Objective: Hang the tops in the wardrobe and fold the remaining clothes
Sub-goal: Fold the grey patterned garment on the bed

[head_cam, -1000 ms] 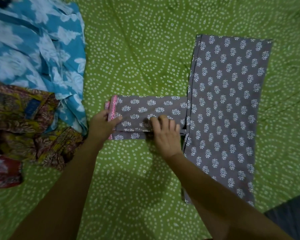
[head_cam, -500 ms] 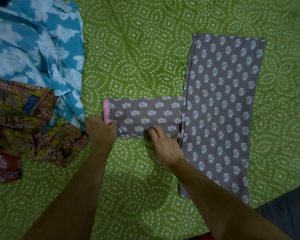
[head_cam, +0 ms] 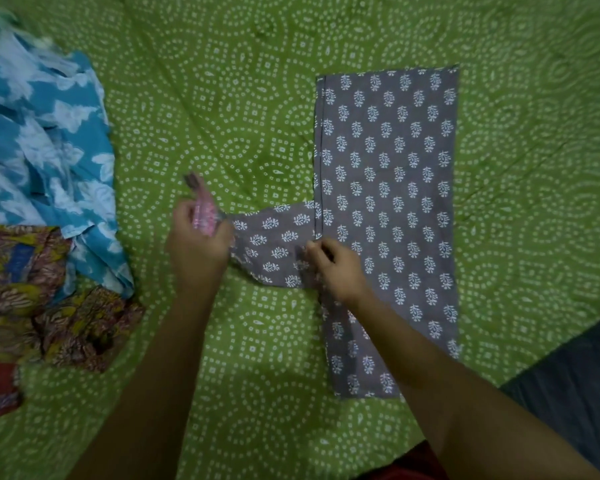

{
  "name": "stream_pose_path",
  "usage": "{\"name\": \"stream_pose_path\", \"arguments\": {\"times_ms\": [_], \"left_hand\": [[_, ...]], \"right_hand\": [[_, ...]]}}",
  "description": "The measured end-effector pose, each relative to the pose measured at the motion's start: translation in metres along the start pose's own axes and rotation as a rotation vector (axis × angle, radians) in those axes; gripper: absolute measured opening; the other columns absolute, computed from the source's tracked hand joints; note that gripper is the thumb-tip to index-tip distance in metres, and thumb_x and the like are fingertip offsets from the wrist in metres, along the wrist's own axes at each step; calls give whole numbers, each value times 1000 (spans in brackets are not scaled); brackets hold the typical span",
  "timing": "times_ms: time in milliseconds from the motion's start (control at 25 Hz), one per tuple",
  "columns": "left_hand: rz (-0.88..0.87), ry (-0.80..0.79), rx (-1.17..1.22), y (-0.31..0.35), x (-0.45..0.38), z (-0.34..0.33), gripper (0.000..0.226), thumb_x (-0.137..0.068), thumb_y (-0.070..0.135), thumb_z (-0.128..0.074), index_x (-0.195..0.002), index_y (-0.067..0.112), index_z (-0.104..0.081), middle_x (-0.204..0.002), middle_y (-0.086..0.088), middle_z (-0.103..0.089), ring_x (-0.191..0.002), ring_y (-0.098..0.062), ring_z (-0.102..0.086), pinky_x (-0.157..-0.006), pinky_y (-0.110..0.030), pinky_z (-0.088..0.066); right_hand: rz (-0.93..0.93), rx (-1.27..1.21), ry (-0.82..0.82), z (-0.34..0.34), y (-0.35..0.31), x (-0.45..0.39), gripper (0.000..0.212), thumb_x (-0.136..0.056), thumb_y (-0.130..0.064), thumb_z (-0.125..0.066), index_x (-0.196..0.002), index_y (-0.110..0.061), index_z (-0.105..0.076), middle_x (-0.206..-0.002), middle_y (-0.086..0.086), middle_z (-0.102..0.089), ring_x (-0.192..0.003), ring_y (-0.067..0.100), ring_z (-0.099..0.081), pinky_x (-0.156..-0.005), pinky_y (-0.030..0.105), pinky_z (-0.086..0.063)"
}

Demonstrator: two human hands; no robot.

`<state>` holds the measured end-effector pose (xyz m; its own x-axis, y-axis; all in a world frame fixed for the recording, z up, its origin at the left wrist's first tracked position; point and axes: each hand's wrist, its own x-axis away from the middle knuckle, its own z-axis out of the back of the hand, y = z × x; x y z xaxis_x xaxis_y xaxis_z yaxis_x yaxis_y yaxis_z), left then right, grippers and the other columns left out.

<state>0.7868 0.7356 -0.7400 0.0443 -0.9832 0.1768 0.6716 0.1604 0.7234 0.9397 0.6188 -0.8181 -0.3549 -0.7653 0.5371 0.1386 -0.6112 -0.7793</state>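
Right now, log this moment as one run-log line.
step: folding sleeve | left hand: grips pink cuff, lifted | right hand: pinches sleeve at grey printed top | surface: green bedspread

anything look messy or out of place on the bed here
The blue and white garment and the multicoloured printed garment lie crumpled in a heap at the left edge of the green bedspread, unfolded. The grey printed top lies flat, its sleeve lifted by the left hand.

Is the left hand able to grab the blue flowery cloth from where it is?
Probably yes: the blue cloth lies just beside the left hand with nothing between, but that hand grips the grey sleeve's pink cuff.
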Motion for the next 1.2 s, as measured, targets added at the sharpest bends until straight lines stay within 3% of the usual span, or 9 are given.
{"name": "stream_pose_path", "arguments": {"times_ms": [80,160,240,400,600,840,1000,1080,1200], "left_hand": [[-214,-244,65,47,37,-35,30,-75,18,-70,-101,16,-55,-79,6,-60,-60,-6,-54,-53,-18,-44],[-346,-665,-50,77,74,-76,36,-78,35,-71,-107,24,-53,-89,5,-64,-72,-10,-62,-63,-29,-53],[-536,-903,-393,84,103,-110,51,-84,65,-52,-118,28,-49,-103,5,-64,-89,-13,-62,-73,-31,-52],[-692,-542,-760,28,113,-143,71,-92,67,-27,-134,14,-46,-131,-4,-55,-119,-22,-51,-98,-37,-41],[-682,-547,-876,-9,108,-147,88,-90,72,-13,-152,10,-14,-160,-5,-13,-147,-24,-9,-118,-46,-10],[-687,-606,-901,-14,104,-148,91,-89,75,-8,-153,10,-5,-161,-5,3,-148,-23,7,-119,-46,-4],[-667,-651,-953,-28,99,-157,95,-85,78,-2,-153,13,-1,-161,-5,4,-148,-24,8,-119,-48,-4],[-696,-640,-964,-30,97,-160,93,-86,77,-3,-153,12,-3,-161,-5,2,-148,-25,4,-119,-48,-6],[-717,-597,-927,-32,96,-159,81,-93,66,-15,-153,12,-8,-160,-6,-4,-148,-25,-2,-119,-47,-8]], "right_hand": [[-122,-581,140,34,-2,3,42,-97,-47,-46,-91,-9,-63,-70,-2,-60,-63,13,-52,-62,29,-40],[-194,-1153,58,77,12,7,57,-92,-61,-39,-109,-12,-63,-97,3,-68,-86,24,-62,-79,34,-48],[-239,-1335,-14,119,34,12,70,-85,-70,-42,-124,-14,-59,-126,13,-60,-114,37,-56,-99,49,-43],[-394,-829,169,137,80,15,46,-71,-45,-77,-94,-6,-67,-74,11,-69,-62,28,-59,-60,38,-50],[-412,-890,330,138,107,25,15,-93,-12,-57,-100,-1,-65,-87,13,-72,-76,26,-69,-78,39,-57],[-438,-475,532,147,104,43,7,-92,-19,-59,-93,-15,-65,-90,8,-70,-80,23,-64,-75,33,-52],[-479,13,520,147,91,48,10,-85,-33,-62,-89,-24,-61,-79,-1,-65,-70,19,-60,-63,29,-43],[-488,-118,491,143,81,36,12,-83,-27,-64,-92,-24,-57,-82,0,-63,-74,21,-59,-67,28,-43],[-456,-815,448,137,64,18,11,-90,-19,-59,-92,-15,-50,-77,6,-63,-64,22,-61,-59,30,-50]]}}
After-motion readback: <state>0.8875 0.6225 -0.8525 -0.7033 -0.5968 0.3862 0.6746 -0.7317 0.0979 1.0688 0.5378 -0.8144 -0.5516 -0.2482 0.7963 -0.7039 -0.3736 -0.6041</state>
